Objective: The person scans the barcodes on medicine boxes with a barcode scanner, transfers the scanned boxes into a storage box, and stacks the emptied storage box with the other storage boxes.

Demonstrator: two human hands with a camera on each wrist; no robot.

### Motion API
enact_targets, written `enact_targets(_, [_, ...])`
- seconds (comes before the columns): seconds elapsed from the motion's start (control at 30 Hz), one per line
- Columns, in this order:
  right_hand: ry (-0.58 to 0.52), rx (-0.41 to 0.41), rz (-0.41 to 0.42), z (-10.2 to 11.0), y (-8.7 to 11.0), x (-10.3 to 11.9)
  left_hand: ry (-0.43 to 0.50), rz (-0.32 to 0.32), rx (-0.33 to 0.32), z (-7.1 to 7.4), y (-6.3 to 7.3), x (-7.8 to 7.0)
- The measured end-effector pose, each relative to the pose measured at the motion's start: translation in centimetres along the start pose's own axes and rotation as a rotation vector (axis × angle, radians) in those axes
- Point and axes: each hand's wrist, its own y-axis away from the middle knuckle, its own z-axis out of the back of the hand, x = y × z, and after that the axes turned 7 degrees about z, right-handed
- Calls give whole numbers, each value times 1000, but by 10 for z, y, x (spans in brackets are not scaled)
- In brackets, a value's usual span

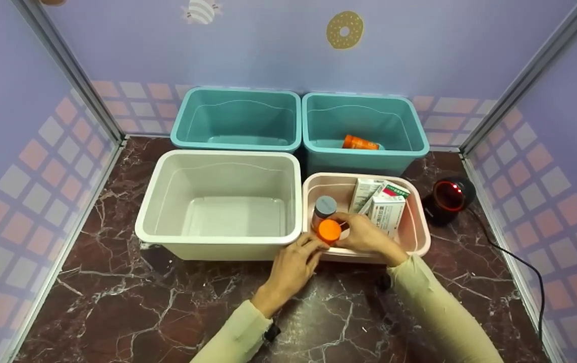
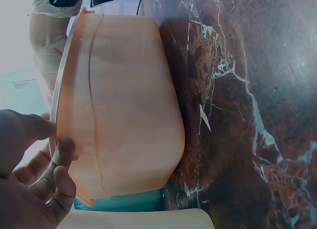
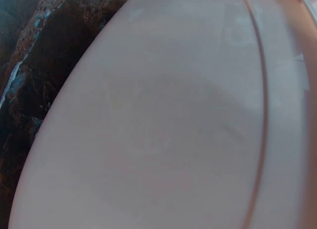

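Small panelled booth [image 1: 278, 65]: lilac walls with printed doughnut [image 1: 355, 29], metal corner strip [image 1: 68, 68], dark marbled surface [image 1: 117, 317].

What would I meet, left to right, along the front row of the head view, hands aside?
White bin, orange lid, boxes, black device, its cord. The pink bin spans lid and boxes, so it has no clear spot.

1. The counter [image 1: 132, 302] was dark reddish-brown with white, marble-like veins.
2. Along its back stood a left teal bin [image 1: 235, 147] and a right teal bin [image 1: 359, 162], side by side.
3. In front stood a cream bin [image 1: 228, 250] and, just right of it, a smaller pink bin [image 1: 423, 237].
4. Right of these stood a black device [image 1: 440, 215], glowing red, with a cable [image 1: 541, 297].
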Motion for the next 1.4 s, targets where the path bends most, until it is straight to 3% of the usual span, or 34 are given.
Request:
enact_targets(0.23, [5, -25, 19, 0, 2, -2, 0, -11, -2, 0, 0, 0])
enact_targets(0.67, [-66, -45, -67, 12, 11, -5, -1, 13, 24, 0, 0, 1])
enact_targets(1.4, [-63, -196, -164, 45, 25, -2, 4, 6, -2, 1, 1, 0])
